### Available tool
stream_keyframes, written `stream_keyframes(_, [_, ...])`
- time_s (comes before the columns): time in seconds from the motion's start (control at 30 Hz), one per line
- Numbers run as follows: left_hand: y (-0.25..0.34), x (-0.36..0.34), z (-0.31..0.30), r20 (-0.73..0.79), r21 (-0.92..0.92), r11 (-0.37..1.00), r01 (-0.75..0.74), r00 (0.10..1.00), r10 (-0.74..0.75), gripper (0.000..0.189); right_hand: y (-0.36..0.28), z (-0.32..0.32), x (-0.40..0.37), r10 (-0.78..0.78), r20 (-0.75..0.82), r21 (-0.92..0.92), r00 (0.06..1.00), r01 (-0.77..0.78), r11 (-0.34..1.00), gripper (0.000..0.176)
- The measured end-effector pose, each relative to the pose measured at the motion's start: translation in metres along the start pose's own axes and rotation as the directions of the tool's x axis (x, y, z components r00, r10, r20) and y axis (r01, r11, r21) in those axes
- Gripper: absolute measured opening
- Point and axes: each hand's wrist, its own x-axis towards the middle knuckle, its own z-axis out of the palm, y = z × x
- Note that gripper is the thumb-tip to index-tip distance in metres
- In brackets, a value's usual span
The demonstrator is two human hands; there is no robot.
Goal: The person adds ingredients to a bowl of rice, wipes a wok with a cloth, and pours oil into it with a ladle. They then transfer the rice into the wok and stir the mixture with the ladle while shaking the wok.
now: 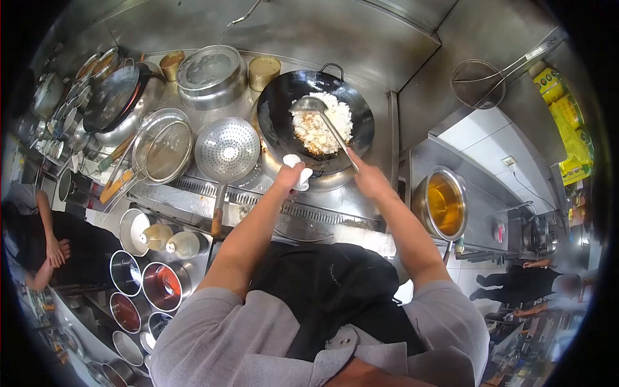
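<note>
Head view: black round steel wok (277, 129) at far right corner of steel worktop (193, 187), holding white rice (320, 122) flecked brown. Left hand (290, 175) clenched on white cloth (298, 169) at near rim; right hand (369, 180) grasping long metal ladle (309, 103), bowl in rice. Looks midway: rice in and mixed, nothing plated yet.

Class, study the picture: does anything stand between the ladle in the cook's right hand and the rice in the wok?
Nothing visible does. The ladle, held by the right hand, has its bowl at the far edge of the rice in the open wok. The left hand grips a cloth at the wok's near rim, clear of the ladle.
</note>
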Motion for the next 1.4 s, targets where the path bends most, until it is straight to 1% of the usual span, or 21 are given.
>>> stream_keyframes(0.03, [0.0, -0.002, 0.0, 0.001, 0.003, 1.0, 0.002, 1.0, -0.002, 0.04, -0.008, -0.003, -0.008, 0.002, 0.0, 0.003, 1.0, -0.002, 1.0, 0.083])
stream_keyframes(0.1, [0.003, -0.004, 0.004, -0.064, 0.014, 1.0, -0.012, 0.998, 0.013, 0.04, -0.022, -0.005, -0.026, 0.134, 0.085, 0.015, 0.987, -0.136, 0.991, 0.083])
stream_keyframes(0.27, [0.005, -0.003, 0.0, 0.011, 0.024, 1.0, 0.002, 1.0, -0.002, 0.041, 0.023, 0.025, -0.013, 0.08, 0.111, 0.042, 0.991, -0.085, 0.996, 0.082])
stream_keyframes(0.33, [-0.002, -0.002, -0.003, 0.005, 0.052, 0.998, 0.024, 1.0, -0.024, 0.041, 0.011, 0.007, -0.034, -0.053, -0.076, 0.123, 0.996, 0.062, 0.99, 0.081])
stream_keyframes(0.37, [-0.008, 0.006, -0.003, -0.001, 0.036, 0.999, 0.021, 1.0, -0.021, 0.041, -0.002, -0.003, -0.045, -0.046, -0.077, 0.127, 0.996, 0.056, 0.99, 0.081])
stream_keyframes(0.43, [-0.003, 0.012, -0.001, -0.006, 0.011, 1.0, 0.011, 1.0, -0.011, 0.041, -0.029, -0.016, -0.064, 0.222, 0.149, 0.121, 0.964, -0.24, 0.963, 0.078])
stream_keyframes(0.57, [-0.008, 0.018, -0.005, 0.046, 0.032, 0.999, 0.035, 0.998, -0.036, 0.039, -0.003, 0.02, -0.052, 0.103, 0.181, 0.073, 0.978, -0.118, 0.99, 0.079])
stream_keyframes(0.6, [-0.003, 0.015, -0.004, 0.008, 0.034, 0.999, 0.017, 1.0, -0.017, 0.039, 0.007, 0.019, -0.052, 0.027, 0.131, 0.171, 0.991, -0.049, 0.984, 0.08])
stream_keyframes(0.73, [0.004, 0.0, -0.001, -0.023, 0.004, 1.0, -0.014, 1.0, 0.014, 0.039, -0.026, -0.012, -0.077, 0.114, 0.099, 0.072, 0.989, -0.122, 0.99, 0.081])
stream_keyframes(0.8, [0.004, 0.002, -0.002, -0.009, 0.003, 1.0, -0.018, 1.0, 0.018, 0.039, -0.042, -0.008, -0.082, 0.253, 0.168, 0.047, 0.953, -0.264, 0.963, 0.082])
stream_keyframes(0.83, [0.002, 0.003, -0.003, 0.004, 0.011, 1.0, -0.018, 1.0, 0.018, 0.039, -0.032, 0.007, -0.077, 0.259, 0.172, 0.045, 0.951, -0.27, 0.962, 0.082])
stream_keyframes(0.87, [0.005, 0.0, -0.003, 0.007, -0.001, 1.0, 0.001, 1.0, -0.001, 0.039, -0.013, 0.032, -0.064, 0.183, 0.169, 0.018, 0.968, -0.189, 0.982, 0.082])
stream_keyframes(0.9, [0.003, 0.0, -0.002, 0.011, -0.001, 1.0, 0.002, 1.0, -0.001, 0.039, -0.016, 0.032, -0.056, 0.103, 0.165, -0.006, 0.981, -0.103, 0.995, 0.082])
stream_keyframes(0.97, [0.003, 0.003, -0.005, -0.006, 0.005, 1.0, 0.004, 1.0, -0.004, 0.04, -0.012, 0.018, -0.045, 0.147, 0.177, 0.021, 0.973, -0.153, 0.988, 0.081])
stream_keyframes(1.03, [0.005, -0.001, -0.007, 0.005, 0.026, 0.999, 0.022, 1.0, -0.022, 0.04, -0.019, -0.003, -0.057, 0.071, 0.062, 0.112, 0.996, -0.078, 0.991, 0.08])
stream_keyframes(1.07, [0.009, -0.002, -0.007, 0.016, 0.046, 0.999, 0.024, 1.0, -0.025, 0.041, -0.029, -0.016, -0.064, 0.144, 0.107, 0.059, 0.984, -0.151, 0.987, 0.08])
stream_keyframes(1.17, [0.005, 0.0, -0.008, -0.004, 0.049, 0.999, -0.013, 1.0, 0.013, 0.041, -0.045, -0.021, -0.084, 0.218, 0.065, 0.082, 0.974, -0.223, 0.971, 0.08])
stream_keyframes(1.27, [0.008, -0.001, -0.009, 0.03, 0.051, 0.999, -0.001, 1.0, -0.001, 0.041, -0.007, 0.041, -0.069, 0.235, 0.109, 0.003, 0.966, -0.236, 0.972, 0.081])
stream_keyframes(1.3, [0.008, -0.001, -0.008, 0.033, 0.052, 0.999, -0.004, 0.999, 0.003, 0.041, -0.003, 0.036, -0.068, 0.237, 0.105, 0.003, 0.966, -0.238, 0.971, 0.081])
stream_keyframes(1.37, [0.008, 0.002, -0.009, 0.026, 0.047, 0.998, 0.033, 0.999, -0.034, 0.04, 0.007, 0.016, -0.057, 0.134, 0.157, 0.213, 0.979, -0.166, 0.963, 0.08])
stream_keyframes(1.4, [0.007, -0.001, -0.01, 0.023, 0.048, 0.998, 0.039, 0.999, -0.04, 0.04, 0.008, 0.006, -0.059, 0.092, 0.106, 0.24, 0.99, -0.115, 0.964, 0.08])
